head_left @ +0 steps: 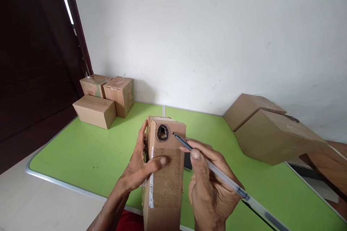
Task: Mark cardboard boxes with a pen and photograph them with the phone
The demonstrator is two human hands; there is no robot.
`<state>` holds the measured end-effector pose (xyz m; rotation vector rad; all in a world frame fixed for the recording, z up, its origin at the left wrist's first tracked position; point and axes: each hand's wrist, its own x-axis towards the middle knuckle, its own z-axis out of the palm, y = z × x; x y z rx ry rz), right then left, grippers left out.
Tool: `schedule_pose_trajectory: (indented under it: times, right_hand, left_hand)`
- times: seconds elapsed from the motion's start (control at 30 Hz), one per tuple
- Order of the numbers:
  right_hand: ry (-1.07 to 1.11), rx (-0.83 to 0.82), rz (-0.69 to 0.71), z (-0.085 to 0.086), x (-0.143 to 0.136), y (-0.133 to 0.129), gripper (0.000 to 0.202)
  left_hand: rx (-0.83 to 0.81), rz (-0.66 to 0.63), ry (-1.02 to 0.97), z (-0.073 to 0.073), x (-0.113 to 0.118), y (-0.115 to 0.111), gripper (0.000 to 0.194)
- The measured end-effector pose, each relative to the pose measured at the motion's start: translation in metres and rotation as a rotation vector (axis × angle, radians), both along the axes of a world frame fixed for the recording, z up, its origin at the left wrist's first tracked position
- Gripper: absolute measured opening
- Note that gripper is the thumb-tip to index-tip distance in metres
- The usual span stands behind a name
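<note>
A tall, narrow cardboard box [169, 191] stands in front of me at the table's near edge. Near its top is a hole [163, 133] ringed with dark scribbled ink. My left hand [145, 164] grips the box from the left, thumb across the front face and fingers behind the side. A clear-barrelled pen [221, 175] is pinched in my right hand [210, 184], its dark tip close to the right of the inked ring. Whether the tip touches the cardboard I cannot tell. Beside the box, partly hidden, lies a dark flat object [187, 161].
Several boxes rest on the green table [89, 151]: a plain one [94, 112] and taped ones [120, 94] at the back left, large boxes [271, 133] at the right. A white wall [203, 36] rises behind. A dark door [32, 61] is at left.
</note>
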<state>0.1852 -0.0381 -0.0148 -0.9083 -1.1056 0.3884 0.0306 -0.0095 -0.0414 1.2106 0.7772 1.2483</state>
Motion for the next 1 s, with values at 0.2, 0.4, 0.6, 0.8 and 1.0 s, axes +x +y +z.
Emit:
schedule_pose_trajectory:
  times: [0.2,0.4,0.6,0.8,1.0]
  right_hand:
    - [-0.026,0.043,-0.034,0.002,-0.003,0.003,0.014]
    - [-0.134,0.025,-0.046,0.003,-0.004,0.004,0.016]
    - [-0.216,0.123,0.016,0.004,-0.001,0.001,0.025]
    - [-0.423,0.119,-0.321,-0.015,0.058,0.058,0.025]
    - [-1.375,-0.311,0.03,-0.085,0.065,0.142,0.048]
  left_hand:
    - [0.013,-0.002,0.037,0.003,0.001,-0.002,0.129]
    - [0.029,0.013,0.079,0.006,0.004,-0.001,0.127]
    - [-0.005,0.062,0.126,-0.004,-0.006,0.004,0.131]
    - [-0.041,0.283,0.1,-0.011,-0.051,0.02,0.127]
    - [-0.007,0.42,0.09,-0.008,-0.067,0.021,0.11]
